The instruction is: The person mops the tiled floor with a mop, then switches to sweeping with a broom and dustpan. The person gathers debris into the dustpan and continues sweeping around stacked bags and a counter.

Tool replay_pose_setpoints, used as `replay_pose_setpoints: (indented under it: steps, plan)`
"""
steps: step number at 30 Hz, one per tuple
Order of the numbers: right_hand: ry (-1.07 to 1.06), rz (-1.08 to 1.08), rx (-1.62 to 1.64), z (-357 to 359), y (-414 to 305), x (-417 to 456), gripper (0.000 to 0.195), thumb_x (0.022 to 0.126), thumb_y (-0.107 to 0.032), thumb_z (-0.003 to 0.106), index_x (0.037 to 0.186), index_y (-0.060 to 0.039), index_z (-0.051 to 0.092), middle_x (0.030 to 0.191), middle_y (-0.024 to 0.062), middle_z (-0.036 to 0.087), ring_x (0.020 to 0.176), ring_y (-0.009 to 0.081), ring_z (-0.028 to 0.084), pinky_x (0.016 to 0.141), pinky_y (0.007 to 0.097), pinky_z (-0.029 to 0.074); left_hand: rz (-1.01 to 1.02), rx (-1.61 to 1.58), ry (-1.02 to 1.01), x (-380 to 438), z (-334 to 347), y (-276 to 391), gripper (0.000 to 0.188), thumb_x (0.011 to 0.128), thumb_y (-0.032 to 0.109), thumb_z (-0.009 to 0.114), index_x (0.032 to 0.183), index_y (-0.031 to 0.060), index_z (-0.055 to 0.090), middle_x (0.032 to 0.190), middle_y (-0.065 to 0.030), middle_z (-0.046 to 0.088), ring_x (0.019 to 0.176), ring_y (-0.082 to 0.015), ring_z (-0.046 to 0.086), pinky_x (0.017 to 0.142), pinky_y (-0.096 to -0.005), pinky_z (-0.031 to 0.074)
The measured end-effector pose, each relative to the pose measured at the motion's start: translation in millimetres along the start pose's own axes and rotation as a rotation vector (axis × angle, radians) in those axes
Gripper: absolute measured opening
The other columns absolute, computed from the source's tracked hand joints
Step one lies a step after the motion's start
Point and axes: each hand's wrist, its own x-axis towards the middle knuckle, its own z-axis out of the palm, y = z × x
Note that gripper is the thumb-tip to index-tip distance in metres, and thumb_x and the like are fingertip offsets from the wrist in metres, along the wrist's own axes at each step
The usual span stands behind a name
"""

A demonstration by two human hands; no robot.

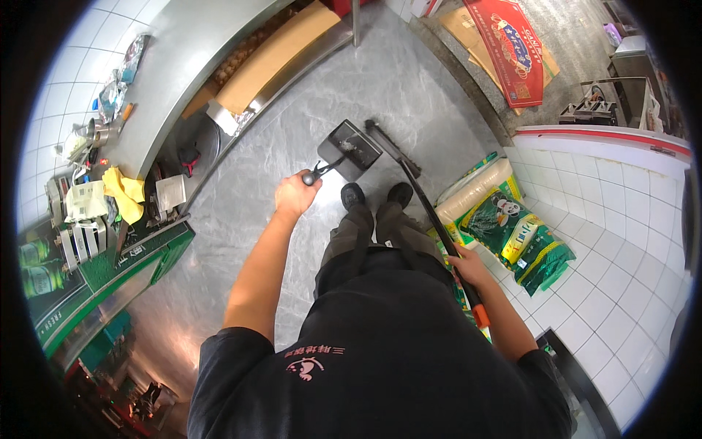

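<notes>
My left hand [296, 194] grips the rounded top of the handle of a dark dustpan [332, 151], which stands on the grey floor ahead of my shoes. Some pale debris [349, 146] lies inside the pan. My right hand [468, 265] is closed around the black handle of a broom [423, 198], below which an orange end cap [481, 316] shows by my hip. The dark bristle head [392, 148] rests on the floor just right of the dustpan, close to its rim.
Green and yellow packaged sacks [515, 236] lie at the right by the white tiled wall. A steel counter [181, 60] runs along the left, with a cardboard box [277, 55] beneath it. A green-framed fridge [120, 280] stands lower left. Flattened cardboard [507, 52] lies beyond the sill [471, 82].
</notes>
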Motion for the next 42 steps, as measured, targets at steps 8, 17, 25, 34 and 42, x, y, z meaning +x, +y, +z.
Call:
replay_pose_setpoints:
  steps: [8,17,25,34,42]
  plan:
    - [0.108,0.010,-0.134,-16,21,-29,0.062,0.086,-0.011,0.057,0.144,-0.0112,0.037,0.058,0.0038,0.050,0.043,0.0146,0.050,0.040,0.0312,0.043,0.034,-0.124,0.068,17,13,-16,0.034,0.077,0.043,0.061,0.100,0.0188,0.070,0.095,-0.0144,0.069,0.095,-0.0351,0.064,0.085,-0.0430,0.049]
    - [0.101,0.061,-0.107,6,32,-11,0.057,0.087,-0.012,0.057,0.141,-0.0110,0.042,0.059,0.0040,0.050,0.042,0.0143,0.050,0.039,0.0308,0.042,0.065,-0.043,-0.013,10,11,-38,0.039,0.079,0.045,0.058,0.108,0.0200,0.067,0.096,-0.0152,0.069,0.094,-0.0336,0.065,0.084,-0.0433,0.050]
    - [0.070,0.164,0.034,10,21,5,0.051,0.086,-0.012,0.058,0.136,-0.0095,0.046,0.062,0.0055,0.052,0.043,0.0152,0.050,0.038,0.0309,0.042,0.204,0.044,-0.132,28,-6,-41,0.045,0.080,0.046,0.059,0.114,0.0175,0.065,0.103,-0.0142,0.068,0.100,-0.0304,0.064,0.088,-0.0427,0.050]
    - [0.089,0.206,0.084,14,6,3,0.041,0.088,-0.015,0.057,0.127,-0.0078,0.051,0.064,0.0057,0.052,0.043,0.0134,0.049,0.039,0.0288,0.042,0.187,0.066,-0.129,40,2,-44,0.043,0.079,0.045,0.060,0.113,0.0181,0.066,0.105,-0.0132,0.068,0.102,-0.0310,0.063,0.089,-0.0417,0.050]
    - [0.108,0.187,0.175,-1,-2,-1,0.046,0.088,-0.016,0.056,0.132,-0.0092,0.046,0.063,0.0048,0.051,0.043,0.0136,0.048,0.038,0.0283,0.042,0.207,0.052,-0.119,58,4,-50,0.044,0.078,0.044,0.060,0.113,0.0183,0.067,0.106,-0.0131,0.068,0.102,-0.0301,0.063,0.090,-0.0404,0.049]
